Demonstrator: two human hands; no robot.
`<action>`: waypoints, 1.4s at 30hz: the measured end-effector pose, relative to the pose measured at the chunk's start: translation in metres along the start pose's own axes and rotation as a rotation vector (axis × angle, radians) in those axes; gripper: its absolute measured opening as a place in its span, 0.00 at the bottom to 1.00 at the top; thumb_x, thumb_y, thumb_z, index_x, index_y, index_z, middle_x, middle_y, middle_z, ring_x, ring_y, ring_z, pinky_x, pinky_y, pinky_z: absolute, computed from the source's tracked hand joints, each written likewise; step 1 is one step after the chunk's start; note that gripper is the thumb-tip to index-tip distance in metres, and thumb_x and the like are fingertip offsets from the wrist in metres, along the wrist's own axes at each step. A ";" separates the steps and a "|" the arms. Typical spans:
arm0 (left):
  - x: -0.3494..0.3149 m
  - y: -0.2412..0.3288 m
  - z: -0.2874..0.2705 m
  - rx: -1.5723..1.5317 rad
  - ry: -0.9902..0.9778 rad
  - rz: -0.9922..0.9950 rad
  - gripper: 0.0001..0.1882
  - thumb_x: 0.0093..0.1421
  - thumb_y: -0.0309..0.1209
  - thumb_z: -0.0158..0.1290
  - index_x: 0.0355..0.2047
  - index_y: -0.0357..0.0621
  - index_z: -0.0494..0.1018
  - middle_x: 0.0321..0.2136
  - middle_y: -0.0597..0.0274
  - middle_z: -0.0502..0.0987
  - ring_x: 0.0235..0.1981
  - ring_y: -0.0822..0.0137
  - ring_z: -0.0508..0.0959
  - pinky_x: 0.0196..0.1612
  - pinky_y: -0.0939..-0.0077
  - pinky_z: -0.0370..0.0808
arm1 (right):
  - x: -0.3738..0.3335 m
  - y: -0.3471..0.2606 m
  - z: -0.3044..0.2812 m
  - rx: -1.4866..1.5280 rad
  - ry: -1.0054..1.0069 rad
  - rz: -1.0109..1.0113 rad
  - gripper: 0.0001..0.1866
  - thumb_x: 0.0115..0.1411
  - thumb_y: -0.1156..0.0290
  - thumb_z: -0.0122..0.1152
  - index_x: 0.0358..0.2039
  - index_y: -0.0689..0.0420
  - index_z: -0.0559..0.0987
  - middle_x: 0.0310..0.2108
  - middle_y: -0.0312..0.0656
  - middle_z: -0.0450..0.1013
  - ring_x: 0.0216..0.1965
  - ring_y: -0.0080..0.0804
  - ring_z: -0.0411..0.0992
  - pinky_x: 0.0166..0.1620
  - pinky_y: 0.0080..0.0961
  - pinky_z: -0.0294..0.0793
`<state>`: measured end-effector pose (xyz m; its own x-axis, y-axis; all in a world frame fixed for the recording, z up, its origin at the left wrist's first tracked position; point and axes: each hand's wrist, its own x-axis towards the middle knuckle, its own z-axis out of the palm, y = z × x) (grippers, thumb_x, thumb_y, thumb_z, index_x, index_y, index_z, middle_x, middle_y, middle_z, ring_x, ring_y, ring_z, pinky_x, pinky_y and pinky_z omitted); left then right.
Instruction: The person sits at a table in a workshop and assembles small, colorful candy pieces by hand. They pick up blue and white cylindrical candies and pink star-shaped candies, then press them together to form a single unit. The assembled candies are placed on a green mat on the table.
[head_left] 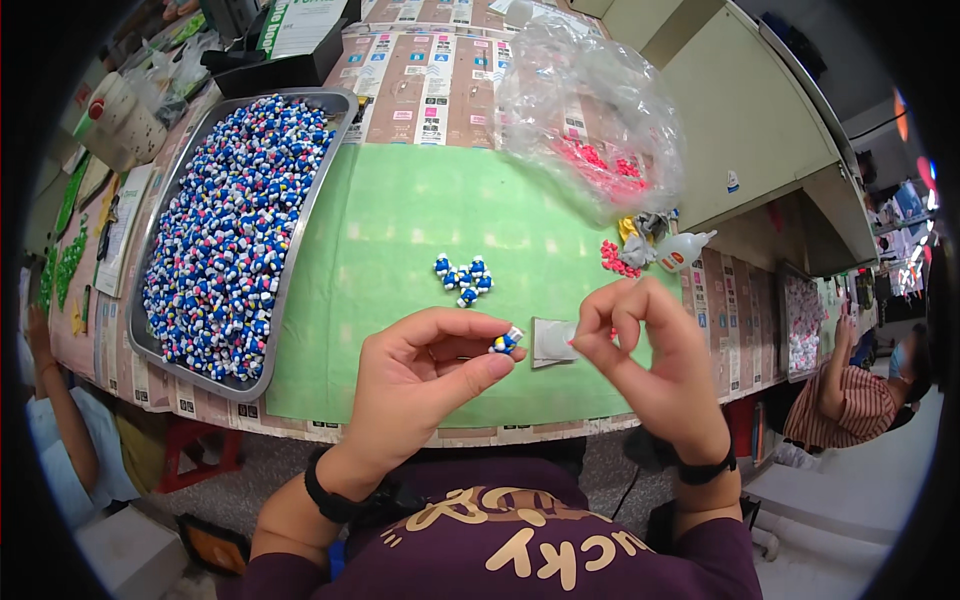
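Observation:
Between the thumb and fingers of my left hand [425, 370] is a small blue-and-white figurine [507, 341] with a bit of yellow on it. My right hand [660, 365] pinches a tiny pink piece [572, 342], of which only a speck shows at the fingertips. Below those fingertips, a small greyish-white square pad [550, 345] lies on the green mat [390, 215], to the right of the figurine. Several similar blue-and-white figurines [468, 278] stand grouped on the mat beyond my left hand. Past my right hand sits a little pile of pink pieces [620, 259].
A metal tray [345, 104] heaped with blue-and-white figurines stands at left. A clear plastic bag [590, 110] with pink pieces lies at the back right, near a white squeeze bottle [682, 250] and a cabinet [745, 130]. A person [850, 385] sits at far right; another person's arm [62, 400] shows at left.

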<state>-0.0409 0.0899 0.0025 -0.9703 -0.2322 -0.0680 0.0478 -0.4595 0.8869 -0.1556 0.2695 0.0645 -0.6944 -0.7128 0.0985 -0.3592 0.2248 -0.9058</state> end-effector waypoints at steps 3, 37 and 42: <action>0.001 0.001 0.009 -0.010 -0.002 0.046 0.12 0.57 0.16 0.59 0.42 0.33 0.75 0.39 0.55 0.80 0.41 0.69 0.81 0.47 0.76 0.78 | -0.006 -0.003 0.012 0.083 0.027 -0.105 0.13 0.55 0.84 0.62 0.27 0.56 0.66 0.31 0.40 0.73 0.32 0.31 0.71 0.42 0.26 0.64; -0.033 0.074 -0.135 1.192 0.766 0.335 0.10 0.56 0.20 0.59 0.38 0.38 0.73 0.32 0.67 0.70 0.26 0.81 0.65 0.27 0.86 0.64 | -0.023 0.050 -0.055 0.007 0.261 0.090 0.13 0.57 0.79 0.63 0.29 0.56 0.65 0.35 0.35 0.67 0.40 0.22 0.65 0.48 0.20 0.63; 0.011 0.046 -0.066 1.328 0.407 0.493 0.09 0.55 0.21 0.60 0.34 0.40 0.71 0.33 0.67 0.70 0.25 0.79 0.66 0.27 0.85 0.64 | -0.029 0.073 -0.053 -0.307 0.140 0.082 0.07 0.54 0.84 0.58 0.28 0.62 0.68 0.26 0.37 0.68 0.30 0.28 0.68 0.39 0.23 0.69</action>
<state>-0.0336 0.0097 0.0124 -0.7779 -0.4514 0.4371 -0.1196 0.7893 0.6023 -0.1943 0.3420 0.0169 -0.8000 -0.5906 0.1056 -0.4548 0.4822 -0.7488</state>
